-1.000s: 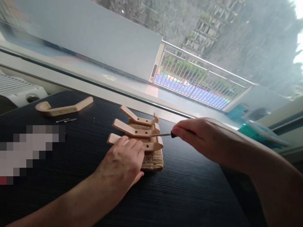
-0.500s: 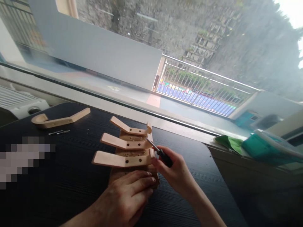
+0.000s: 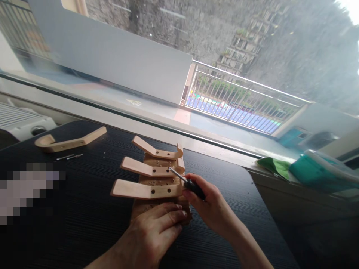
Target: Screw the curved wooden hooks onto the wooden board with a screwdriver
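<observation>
My right hand (image 3: 209, 196) is closed around the dark handle of a screwdriver (image 3: 193, 186). Its metal tip meets the right-hand screw hole of the middle wooden hook (image 3: 161, 170). My left hand (image 3: 154, 231) lies over the near end of a brown wooden board (image 3: 157, 162), gripping it; the thumb is hidden. Across the board sit three pale wooden hooks, the others being a far hook (image 3: 162, 154) and a near hook (image 3: 161, 191). Each has two dark spots, screws or holes. Small holes and crumbs mark the board between them.
A loose wooden hook (image 3: 70, 143) lies at the far left of the black table (image 3: 232, 231), with a few screws (image 3: 70, 157) beside it. By the window sill are a green cloth (image 3: 273, 167) and a teal container (image 3: 316, 173). A white radiator (image 3: 25, 119) stands left.
The screwdriver tip has moved left from the curled end of the middle hook to its right screw spot. My left hand stays on the board. The view has shifted slightly.
</observation>
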`<state>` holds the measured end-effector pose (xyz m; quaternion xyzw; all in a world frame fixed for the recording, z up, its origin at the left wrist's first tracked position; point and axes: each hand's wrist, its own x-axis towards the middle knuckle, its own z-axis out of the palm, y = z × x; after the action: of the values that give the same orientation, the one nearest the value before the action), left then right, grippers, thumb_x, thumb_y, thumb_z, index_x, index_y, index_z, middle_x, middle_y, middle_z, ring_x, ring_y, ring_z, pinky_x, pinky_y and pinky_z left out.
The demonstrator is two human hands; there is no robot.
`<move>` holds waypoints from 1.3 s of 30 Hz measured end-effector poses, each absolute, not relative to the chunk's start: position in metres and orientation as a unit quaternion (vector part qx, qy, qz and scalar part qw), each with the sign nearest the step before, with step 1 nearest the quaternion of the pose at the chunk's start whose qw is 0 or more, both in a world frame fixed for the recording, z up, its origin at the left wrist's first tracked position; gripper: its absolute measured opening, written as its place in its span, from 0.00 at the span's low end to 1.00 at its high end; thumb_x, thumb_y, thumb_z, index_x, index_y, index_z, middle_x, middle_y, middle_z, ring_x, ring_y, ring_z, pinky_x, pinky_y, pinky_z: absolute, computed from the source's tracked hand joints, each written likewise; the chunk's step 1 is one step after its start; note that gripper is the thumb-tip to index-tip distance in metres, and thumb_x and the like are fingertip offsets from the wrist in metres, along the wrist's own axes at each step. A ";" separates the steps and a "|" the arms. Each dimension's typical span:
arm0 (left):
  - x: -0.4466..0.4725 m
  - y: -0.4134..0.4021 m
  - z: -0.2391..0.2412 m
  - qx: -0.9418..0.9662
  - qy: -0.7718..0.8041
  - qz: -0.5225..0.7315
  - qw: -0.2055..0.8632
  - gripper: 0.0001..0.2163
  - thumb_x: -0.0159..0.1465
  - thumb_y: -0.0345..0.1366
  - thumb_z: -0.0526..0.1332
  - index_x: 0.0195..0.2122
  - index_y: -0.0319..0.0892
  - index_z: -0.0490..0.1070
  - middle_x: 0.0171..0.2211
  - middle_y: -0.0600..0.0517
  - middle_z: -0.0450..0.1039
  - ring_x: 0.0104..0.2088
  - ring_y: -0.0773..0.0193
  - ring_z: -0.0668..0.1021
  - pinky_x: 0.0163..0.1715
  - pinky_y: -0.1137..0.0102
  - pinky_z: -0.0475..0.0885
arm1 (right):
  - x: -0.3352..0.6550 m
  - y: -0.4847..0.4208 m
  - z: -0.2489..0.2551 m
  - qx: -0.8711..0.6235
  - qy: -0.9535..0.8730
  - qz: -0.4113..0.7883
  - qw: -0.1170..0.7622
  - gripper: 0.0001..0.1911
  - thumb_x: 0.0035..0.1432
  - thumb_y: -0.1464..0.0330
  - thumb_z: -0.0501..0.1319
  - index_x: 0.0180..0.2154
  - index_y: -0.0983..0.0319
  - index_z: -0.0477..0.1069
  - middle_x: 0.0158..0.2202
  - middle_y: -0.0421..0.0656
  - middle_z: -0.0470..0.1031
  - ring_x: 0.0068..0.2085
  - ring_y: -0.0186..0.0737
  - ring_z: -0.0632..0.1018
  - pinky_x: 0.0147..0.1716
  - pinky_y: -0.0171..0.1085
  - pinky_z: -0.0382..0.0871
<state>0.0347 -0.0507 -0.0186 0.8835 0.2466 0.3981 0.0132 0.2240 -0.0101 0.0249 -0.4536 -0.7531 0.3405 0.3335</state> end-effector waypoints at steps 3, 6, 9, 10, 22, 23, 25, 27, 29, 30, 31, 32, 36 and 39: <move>0.035 -0.050 -0.016 0.884 0.259 0.387 0.048 0.15 0.64 0.26 0.52 0.49 0.40 0.71 0.48 0.50 0.77 0.53 0.66 0.74 0.55 0.73 0.69 | 0.223 -0.009 0.023 -0.452 -0.754 0.338 0.336 0.12 0.60 0.68 0.58 0.46 0.58 0.70 0.35 0.36 0.75 0.35 0.31 0.73 0.36 0.27 0.65; 0.035 -0.049 -0.012 0.883 0.262 0.384 0.071 0.16 0.63 0.24 0.52 0.49 0.41 0.70 0.49 0.50 0.76 0.54 0.66 0.73 0.55 0.72 0.68 | 0.222 -0.010 0.021 -0.461 -0.750 0.329 0.343 0.13 0.59 0.67 0.58 0.47 0.59 0.69 0.34 0.37 0.74 0.34 0.32 0.72 0.35 0.29 0.66; 0.029 -0.054 0.001 0.889 0.256 0.368 0.094 0.16 0.62 0.23 0.53 0.49 0.42 0.70 0.49 0.51 0.76 0.53 0.65 0.73 0.55 0.72 0.69 | 0.225 -0.012 0.022 -0.482 -0.727 0.316 0.373 0.17 0.59 0.63 0.59 0.49 0.60 0.69 0.34 0.40 0.73 0.33 0.33 0.71 0.33 0.31 0.65; 0.025 -0.057 0.008 0.891 0.254 0.364 0.099 0.17 0.61 0.22 0.53 0.48 0.43 0.70 0.49 0.51 0.76 0.52 0.65 0.74 0.54 0.72 0.69 | 0.228 -0.012 0.022 -0.490 -0.710 0.315 0.395 0.18 0.59 0.61 0.58 0.49 0.61 0.69 0.33 0.40 0.73 0.32 0.34 0.71 0.31 0.32 0.65; -0.100 -0.020 0.072 0.652 0.572 0.498 0.010 0.10 0.60 0.37 0.56 0.37 0.43 0.76 0.39 0.50 0.78 0.42 0.60 0.78 0.45 0.70 0.73 | 0.252 0.017 -0.025 -0.557 -0.581 0.387 0.450 0.25 0.51 0.48 0.59 0.33 0.64 0.72 0.20 0.35 0.59 0.19 0.29 0.58 0.15 0.31 0.53; -0.114 -0.006 0.077 0.605 0.630 0.485 0.034 0.11 0.60 0.38 0.55 0.39 0.42 0.76 0.40 0.50 0.78 0.43 0.59 0.78 0.45 0.69 0.73 | 0.253 0.017 -0.026 -0.561 -0.586 0.384 0.440 0.25 0.51 0.47 0.59 0.33 0.64 0.72 0.20 0.36 0.60 0.19 0.29 0.58 0.15 0.31 0.52; -0.139 0.024 0.087 0.542 0.717 0.433 0.065 0.14 0.61 0.38 0.54 0.44 0.39 0.74 0.42 0.48 0.77 0.43 0.57 0.78 0.46 0.67 0.72 | 0.254 0.017 -0.026 -0.564 -0.596 0.379 0.429 0.26 0.50 0.47 0.59 0.34 0.64 0.73 0.20 0.36 0.61 0.18 0.30 0.59 0.15 0.31 0.52; -0.156 0.049 0.094 0.532 0.744 0.397 0.082 0.14 0.62 0.37 0.55 0.45 0.36 0.73 0.43 0.47 0.76 0.44 0.55 0.77 0.46 0.65 0.72 | 0.255 0.017 -0.024 -0.563 -0.601 0.377 0.424 0.26 0.49 0.47 0.60 0.34 0.65 0.73 0.19 0.36 0.62 0.18 0.30 0.59 0.15 0.31 0.52; -0.167 0.068 0.099 0.537 0.761 0.346 0.114 0.14 0.63 0.39 0.59 0.46 0.37 0.71 0.46 0.48 0.73 0.45 0.54 0.76 0.44 0.61 0.73 | 0.255 0.017 -0.023 -0.559 -0.606 0.378 0.422 0.26 0.49 0.47 0.59 0.33 0.65 0.73 0.19 0.36 0.62 0.18 0.29 0.58 0.14 0.31 0.52; -0.169 0.075 0.099 0.542 0.766 0.319 0.131 0.16 0.63 0.41 0.60 0.49 0.39 0.68 0.50 0.48 0.70 0.46 0.55 0.75 0.43 0.59 0.73 | 0.255 0.016 -0.022 -0.557 -0.607 0.379 0.421 0.26 0.48 0.46 0.59 0.32 0.64 0.73 0.19 0.36 0.62 0.18 0.29 0.58 0.14 0.31 0.52; -0.171 0.080 0.099 0.546 0.771 0.294 0.146 0.17 0.63 0.41 0.60 0.50 0.39 0.68 0.51 0.47 0.69 0.46 0.55 0.75 0.42 0.59 0.74 | 0.255 0.016 -0.022 -0.555 -0.608 0.380 0.422 0.26 0.48 0.46 0.58 0.30 0.64 0.72 0.19 0.36 0.62 0.17 0.29 0.58 0.14 0.31 0.52; -0.171 0.084 0.097 0.550 0.775 0.268 0.161 0.17 0.63 0.41 0.60 0.51 0.40 0.67 0.51 0.47 0.68 0.46 0.56 0.74 0.42 0.58 0.74 | 0.254 0.015 -0.021 -0.552 -0.609 0.381 0.423 0.26 0.48 0.46 0.58 0.29 0.64 0.72 0.19 0.36 0.62 0.17 0.29 0.58 0.14 0.31 0.52; -0.166 0.083 0.086 0.563 0.779 0.199 0.193 0.17 0.64 0.41 0.59 0.51 0.40 0.67 0.51 0.47 0.68 0.46 0.56 0.75 0.43 0.58 0.73 | 0.251 0.011 -0.018 -0.531 -0.599 0.377 0.465 0.24 0.49 0.47 0.60 0.29 0.63 0.71 0.18 0.36 0.61 0.17 0.29 0.58 0.14 0.31 0.51; -0.161 0.069 0.081 0.581 0.768 0.199 0.183 0.17 0.64 0.41 0.59 0.51 0.40 0.67 0.51 0.47 0.69 0.46 0.56 0.74 0.43 0.58 0.73 | 0.249 0.008 -0.016 -0.513 -0.590 0.396 0.482 0.23 0.51 0.48 0.60 0.30 0.63 0.70 0.19 0.35 0.60 0.18 0.29 0.58 0.14 0.31 0.51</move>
<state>-0.1606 0.0693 0.0812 0.5810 0.7676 0.1994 0.1832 0.2491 0.0081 -0.0159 -0.5133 -0.5895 0.3960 0.4818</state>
